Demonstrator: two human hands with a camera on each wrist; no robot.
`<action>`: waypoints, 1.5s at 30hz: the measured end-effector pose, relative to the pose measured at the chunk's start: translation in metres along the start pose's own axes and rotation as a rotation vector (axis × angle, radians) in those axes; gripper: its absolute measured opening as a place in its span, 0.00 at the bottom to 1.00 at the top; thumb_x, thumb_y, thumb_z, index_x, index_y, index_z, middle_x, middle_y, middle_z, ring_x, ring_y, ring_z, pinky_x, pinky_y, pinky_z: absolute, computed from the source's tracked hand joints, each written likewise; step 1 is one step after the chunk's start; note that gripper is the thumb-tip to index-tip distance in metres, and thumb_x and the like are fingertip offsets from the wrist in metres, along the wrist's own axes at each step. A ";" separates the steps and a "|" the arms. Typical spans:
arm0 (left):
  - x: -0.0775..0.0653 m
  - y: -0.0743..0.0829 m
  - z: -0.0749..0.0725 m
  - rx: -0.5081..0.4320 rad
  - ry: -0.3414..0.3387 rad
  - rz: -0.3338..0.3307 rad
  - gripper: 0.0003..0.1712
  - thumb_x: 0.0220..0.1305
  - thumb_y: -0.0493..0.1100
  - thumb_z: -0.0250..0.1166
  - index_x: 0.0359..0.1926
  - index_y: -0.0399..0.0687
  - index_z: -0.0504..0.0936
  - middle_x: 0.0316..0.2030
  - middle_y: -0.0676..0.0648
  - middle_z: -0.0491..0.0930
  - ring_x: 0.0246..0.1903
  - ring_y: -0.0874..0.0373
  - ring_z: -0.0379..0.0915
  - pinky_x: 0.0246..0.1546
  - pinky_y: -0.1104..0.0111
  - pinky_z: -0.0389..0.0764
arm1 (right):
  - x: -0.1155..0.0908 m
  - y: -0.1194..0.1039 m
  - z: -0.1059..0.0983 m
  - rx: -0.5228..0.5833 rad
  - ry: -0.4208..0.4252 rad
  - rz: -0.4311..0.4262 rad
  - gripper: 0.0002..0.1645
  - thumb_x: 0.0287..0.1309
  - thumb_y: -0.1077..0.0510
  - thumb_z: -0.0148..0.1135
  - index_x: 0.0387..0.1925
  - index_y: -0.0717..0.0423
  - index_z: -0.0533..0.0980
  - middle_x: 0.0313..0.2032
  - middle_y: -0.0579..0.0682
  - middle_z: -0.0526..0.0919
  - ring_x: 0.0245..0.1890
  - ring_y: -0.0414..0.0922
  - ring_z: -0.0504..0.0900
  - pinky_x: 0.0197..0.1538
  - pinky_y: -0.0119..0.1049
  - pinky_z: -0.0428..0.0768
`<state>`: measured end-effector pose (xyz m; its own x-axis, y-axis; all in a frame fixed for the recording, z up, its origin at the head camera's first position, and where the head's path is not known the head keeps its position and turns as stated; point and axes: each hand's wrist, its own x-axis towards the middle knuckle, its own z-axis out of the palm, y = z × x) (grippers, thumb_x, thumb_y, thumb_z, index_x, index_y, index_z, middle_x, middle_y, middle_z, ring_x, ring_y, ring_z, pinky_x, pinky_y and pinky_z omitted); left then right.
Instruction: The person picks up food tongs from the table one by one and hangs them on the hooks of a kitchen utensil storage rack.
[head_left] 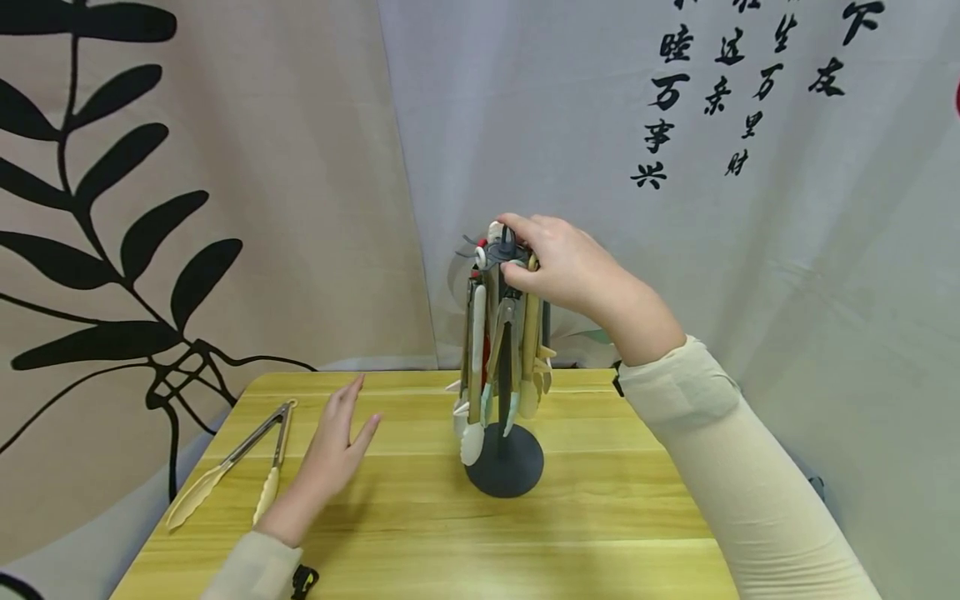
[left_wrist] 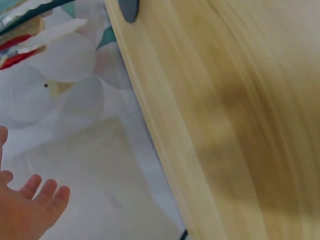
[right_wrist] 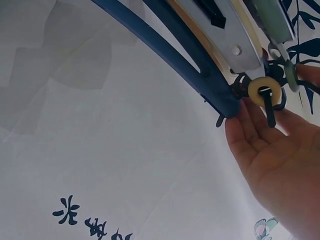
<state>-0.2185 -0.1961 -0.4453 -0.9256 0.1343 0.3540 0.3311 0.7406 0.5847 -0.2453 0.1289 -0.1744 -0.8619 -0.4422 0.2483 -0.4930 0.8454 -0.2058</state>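
Observation:
A dark grey hanging stand [head_left: 504, 462] with a round base stands on the table. Several kitchen tongs [head_left: 477, 342] hang around its top hooks, with cream, white, red and pale green parts. My right hand [head_left: 570, 262] grips the stand's top from the right, thumb in front and fingers behind. In the right wrist view, its fingers touch the hook end of dark blue tongs [right_wrist: 220, 95]; green tongs [right_wrist: 272, 22] hang near the thumb. My left hand [head_left: 333, 450] hovers over the table, fingers spread and holding nothing. Left of it lie cream-tipped metal tongs [head_left: 251, 442], spread apart.
The wooden table [head_left: 600, 500] has its back edge close to a hanging cloth [head_left: 315, 192] printed with black leaves and characters. A dark strap [head_left: 303, 579] shows at the left wrist.

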 end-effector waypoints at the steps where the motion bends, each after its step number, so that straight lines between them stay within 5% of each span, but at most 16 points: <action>1: -0.001 -0.003 -0.001 0.006 -0.004 -0.010 0.39 0.71 0.57 0.49 0.75 0.60 0.41 0.69 0.37 0.52 0.65 0.36 0.54 0.61 0.39 0.60 | 0.000 0.000 0.000 -0.002 -0.002 -0.003 0.38 0.63 0.45 0.52 0.72 0.43 0.54 0.64 0.52 0.68 0.63 0.50 0.67 0.63 0.51 0.67; 8: -0.008 -0.021 -0.004 0.045 -0.015 -0.058 0.40 0.70 0.58 0.48 0.75 0.58 0.41 0.69 0.34 0.52 0.65 0.33 0.53 0.59 0.37 0.61 | 0.002 0.007 -0.005 0.019 -0.042 -0.063 0.38 0.68 0.45 0.48 0.74 0.49 0.50 0.65 0.56 0.67 0.65 0.51 0.65 0.67 0.48 0.64; 13: -0.010 -0.029 -0.006 0.054 -0.006 -0.060 0.39 0.71 0.56 0.49 0.75 0.57 0.41 0.68 0.33 0.52 0.65 0.32 0.52 0.58 0.35 0.60 | 0.003 0.012 -0.009 0.094 -0.061 -0.081 0.33 0.69 0.54 0.37 0.74 0.49 0.49 0.49 0.55 0.74 0.40 0.49 0.72 0.53 0.42 0.69; 16: -0.012 -0.033 -0.006 0.060 -0.008 -0.070 0.40 0.71 0.57 0.49 0.75 0.56 0.41 0.68 0.32 0.52 0.64 0.31 0.53 0.57 0.35 0.60 | 0.004 0.014 -0.011 0.133 -0.078 -0.056 0.35 0.66 0.59 0.35 0.74 0.45 0.50 0.50 0.55 0.74 0.36 0.48 0.69 0.44 0.41 0.67; 20: -0.013 -0.038 -0.007 0.073 -0.004 -0.078 0.39 0.71 0.56 0.49 0.75 0.55 0.42 0.67 0.31 0.53 0.63 0.30 0.54 0.57 0.34 0.60 | 0.006 0.018 -0.014 0.150 -0.100 -0.040 0.37 0.64 0.63 0.39 0.73 0.42 0.51 0.59 0.55 0.73 0.49 0.47 0.72 0.42 0.40 0.69; 27: -0.015 -0.047 -0.012 0.085 0.010 -0.071 0.39 0.71 0.53 0.51 0.75 0.51 0.43 0.66 0.29 0.54 0.62 0.30 0.53 0.56 0.34 0.60 | 0.012 0.026 -0.024 0.152 -0.154 -0.040 0.36 0.63 0.63 0.49 0.71 0.42 0.57 0.58 0.54 0.74 0.55 0.49 0.74 0.44 0.41 0.72; 31: -0.017 -0.052 -0.017 0.089 0.004 -0.089 0.39 0.71 0.54 0.49 0.75 0.51 0.42 0.65 0.29 0.54 0.63 0.29 0.51 0.56 0.33 0.59 | 0.016 0.029 -0.030 0.135 -0.166 -0.063 0.35 0.62 0.64 0.54 0.70 0.46 0.61 0.59 0.54 0.73 0.59 0.50 0.71 0.55 0.44 0.74; 38: -0.019 -0.061 -0.026 0.092 -0.013 -0.105 0.39 0.72 0.55 0.48 0.75 0.47 0.43 0.66 0.27 0.51 0.64 0.27 0.48 0.56 0.33 0.58 | 0.021 0.039 -0.033 0.097 -0.162 -0.183 0.31 0.59 0.63 0.61 0.64 0.50 0.67 0.69 0.52 0.59 0.69 0.53 0.57 0.67 0.53 0.61; 45: -0.022 -0.071 -0.033 0.134 0.016 -0.114 0.39 0.71 0.51 0.51 0.73 0.40 0.47 0.64 0.25 0.53 0.62 0.26 0.50 0.55 0.33 0.58 | 0.021 0.046 -0.030 0.220 -0.269 -0.197 0.32 0.65 0.60 0.54 0.68 0.41 0.62 0.73 0.44 0.53 0.73 0.48 0.50 0.70 0.53 0.55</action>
<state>-0.2158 -0.2730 -0.4708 -0.9523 0.0341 0.3032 0.1951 0.8320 0.5193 -0.2828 0.1670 -0.1506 -0.7342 -0.6769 0.0524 -0.6405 0.6651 -0.3838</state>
